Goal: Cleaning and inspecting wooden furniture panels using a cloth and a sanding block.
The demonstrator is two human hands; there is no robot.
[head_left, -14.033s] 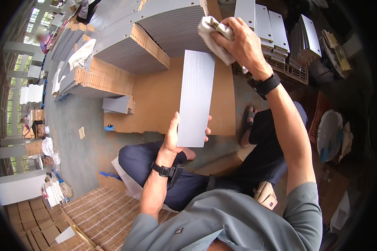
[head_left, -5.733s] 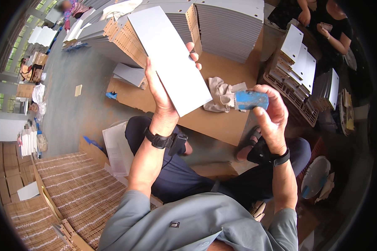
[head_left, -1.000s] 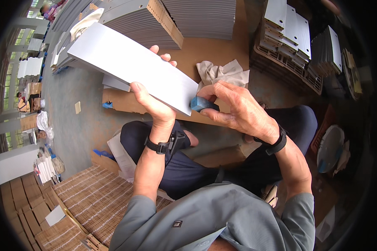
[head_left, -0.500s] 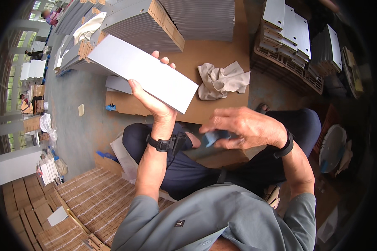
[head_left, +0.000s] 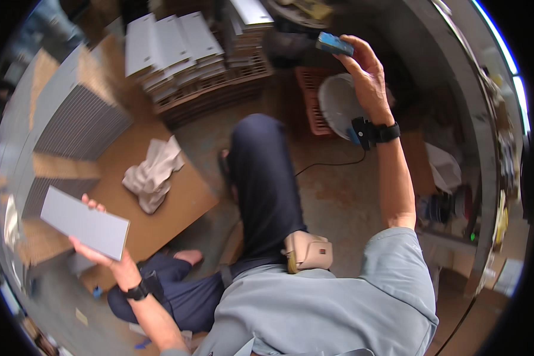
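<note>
Grey rectangular panel [head_left: 84,222] at the lower left of the frame, clasped in the left hand [head_left: 104,252]: thumb and palm under its lower edge, fingertips [head_left: 91,203] showing over its upper edge. Grip closed on the panel, about midway to the right end of its length. Broad face turned up toward the camera; long axis running from the upper left down to the lower right, tilted a little.

Small blue object [head_left: 334,43] at the upper middle-right of the frame, pinched at the fingertips of the right hand [head_left: 369,77], arm stretched up and away. Grip closed on it; kind of object too small to tell. Black wristband [head_left: 378,132] on that wrist, another black band [head_left: 137,290] on the left wrist.

Between the two hands, well apart from both: a crumpled pale cloth [head_left: 153,172] lying on a brown cardboard sheet [head_left: 160,207] on the floor. Dark trouser leg [head_left: 261,184] stretched out toward the upper middle, tan pouch [head_left: 308,251] at the waist.

Upper left: tall stack of grey panels [head_left: 65,113] stood on edge. Upper middle: more pale panels [head_left: 172,47] piled on a slatted crate. Beside the right wrist, a white round bowl-like thing [head_left: 337,104] on a red crate [head_left: 314,101].
</note>
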